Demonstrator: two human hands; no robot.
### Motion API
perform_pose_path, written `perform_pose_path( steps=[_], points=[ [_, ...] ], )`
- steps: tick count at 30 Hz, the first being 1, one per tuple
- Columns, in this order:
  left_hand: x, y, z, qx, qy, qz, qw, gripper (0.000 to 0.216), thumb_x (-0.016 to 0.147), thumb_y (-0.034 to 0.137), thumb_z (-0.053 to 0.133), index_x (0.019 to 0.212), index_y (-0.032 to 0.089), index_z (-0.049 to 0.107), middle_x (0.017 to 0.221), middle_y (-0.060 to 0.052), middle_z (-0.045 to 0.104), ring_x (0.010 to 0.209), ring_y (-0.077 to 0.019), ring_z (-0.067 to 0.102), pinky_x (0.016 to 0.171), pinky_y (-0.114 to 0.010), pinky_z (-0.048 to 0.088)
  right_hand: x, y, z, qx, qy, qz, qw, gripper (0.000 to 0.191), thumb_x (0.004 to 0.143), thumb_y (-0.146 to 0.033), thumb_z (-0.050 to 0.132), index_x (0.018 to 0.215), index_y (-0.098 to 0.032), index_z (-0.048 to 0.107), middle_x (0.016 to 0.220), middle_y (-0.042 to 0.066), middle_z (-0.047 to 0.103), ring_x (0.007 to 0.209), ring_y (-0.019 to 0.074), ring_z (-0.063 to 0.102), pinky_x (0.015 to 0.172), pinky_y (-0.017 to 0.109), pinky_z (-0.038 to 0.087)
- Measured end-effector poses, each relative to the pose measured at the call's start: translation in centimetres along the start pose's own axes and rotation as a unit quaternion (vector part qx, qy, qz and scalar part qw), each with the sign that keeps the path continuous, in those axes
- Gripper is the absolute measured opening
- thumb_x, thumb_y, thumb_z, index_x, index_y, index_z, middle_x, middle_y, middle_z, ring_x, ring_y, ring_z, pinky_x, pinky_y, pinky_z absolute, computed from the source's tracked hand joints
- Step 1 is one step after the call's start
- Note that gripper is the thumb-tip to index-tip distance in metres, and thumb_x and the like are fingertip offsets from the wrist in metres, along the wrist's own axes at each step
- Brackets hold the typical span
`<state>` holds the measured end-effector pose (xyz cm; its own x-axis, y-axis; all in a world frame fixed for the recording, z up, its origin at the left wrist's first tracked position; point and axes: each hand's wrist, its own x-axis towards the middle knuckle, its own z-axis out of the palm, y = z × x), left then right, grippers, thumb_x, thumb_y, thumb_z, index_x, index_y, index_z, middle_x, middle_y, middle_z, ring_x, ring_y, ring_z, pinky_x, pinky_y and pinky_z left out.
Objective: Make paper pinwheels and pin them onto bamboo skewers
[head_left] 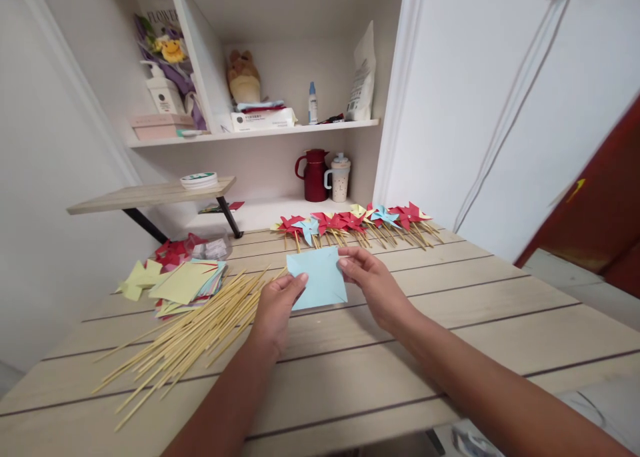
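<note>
A light blue paper square [319, 278] is held a little above the wooden table [450, 310], in front of me. My left hand [276, 308] pinches its lower left edge. My right hand [373, 282] pinches its upper right edge with fingers closed on the paper. A loose pile of several thin bamboo sticks [195, 330] lies just left of my left hand. A row of finished red, blue and yellow paper pinwheels [357, 224] on sticks lies along the table's far side.
A stack of yellow, blue and red paper squares [183, 285] sits at the left, with red scraps behind. Shelves hold a red jug [313, 174], a mug [340, 177], bottles and boxes. A small raised shelf [150, 196] stands at the far left.
</note>
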<state>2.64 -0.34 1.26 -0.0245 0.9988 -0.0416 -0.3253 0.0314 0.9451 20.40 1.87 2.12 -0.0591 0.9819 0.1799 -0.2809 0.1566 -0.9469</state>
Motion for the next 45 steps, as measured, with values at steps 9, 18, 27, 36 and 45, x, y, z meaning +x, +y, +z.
perform_pose_path(
  steps=[9,18,27,36,45],
  points=[
    [-0.2,1.0,-0.1,-0.028,0.029,-0.011,0.999,0.036,0.062,0.039,0.085,0.084,0.013,0.075,0.081,-0.009,0.076,0.074,-0.0199,0.068,0.074,-0.032,0.05,-0.3,-0.9,-0.4,-0.065,-0.027,-0.042,0.997,0.039,0.071,-0.038,0.079,0.098,-0.026,0.054,0.102,0.002,0.062,0.09,0.0195,0.059,0.08,0.035,0.047],
    [-0.3,1.3,-0.3,-0.026,0.03,-0.025,0.999,0.035,0.059,0.039,0.086,0.079,0.013,0.074,0.081,-0.01,0.076,0.076,-0.0224,0.07,0.072,-0.032,0.051,-0.3,-1.3,-0.8,-0.073,-0.142,-0.042,0.986,0.026,0.075,-0.034,0.075,0.097,-0.027,0.063,0.111,0.003,0.063,0.092,0.019,0.059,0.079,0.033,0.045],
    [-0.1,1.3,-0.5,-0.049,-0.005,-0.049,0.998,0.037,0.063,0.035,0.085,0.093,0.014,0.076,0.087,-0.01,0.077,0.08,-0.0215,0.07,0.078,-0.032,0.051,0.2,-0.4,-1.2,-0.124,-0.18,-0.027,0.975,0.021,0.076,-0.031,0.072,0.096,-0.025,0.074,0.085,0.0,0.063,0.075,0.016,0.053,0.07,0.03,0.04],
    [-0.1,0.9,-0.5,-0.027,-0.019,-0.047,0.998,0.035,0.064,0.039,0.084,0.085,0.014,0.075,0.08,-0.009,0.076,0.077,-0.0199,0.068,0.078,-0.031,0.049,0.1,-0.8,-1.0,-0.215,-0.217,-0.12,0.944,0.018,0.08,-0.027,0.07,0.095,-0.029,0.078,0.113,0.005,0.055,0.103,0.0213,0.053,0.082,0.033,0.045],
    [0.1,0.1,-0.6,0.112,-0.027,0.026,0.993,0.035,0.068,0.049,0.079,0.069,0.014,0.071,0.062,0.0,0.064,0.059,-0.0125,0.052,0.06,-0.024,0.037,0.0,-0.6,-0.9,-0.227,-0.19,-0.124,0.947,0.017,0.075,-0.042,0.078,0.078,-0.025,0.078,0.1,0.005,0.053,0.097,0.023,0.054,0.087,0.037,0.045]
  ],
)
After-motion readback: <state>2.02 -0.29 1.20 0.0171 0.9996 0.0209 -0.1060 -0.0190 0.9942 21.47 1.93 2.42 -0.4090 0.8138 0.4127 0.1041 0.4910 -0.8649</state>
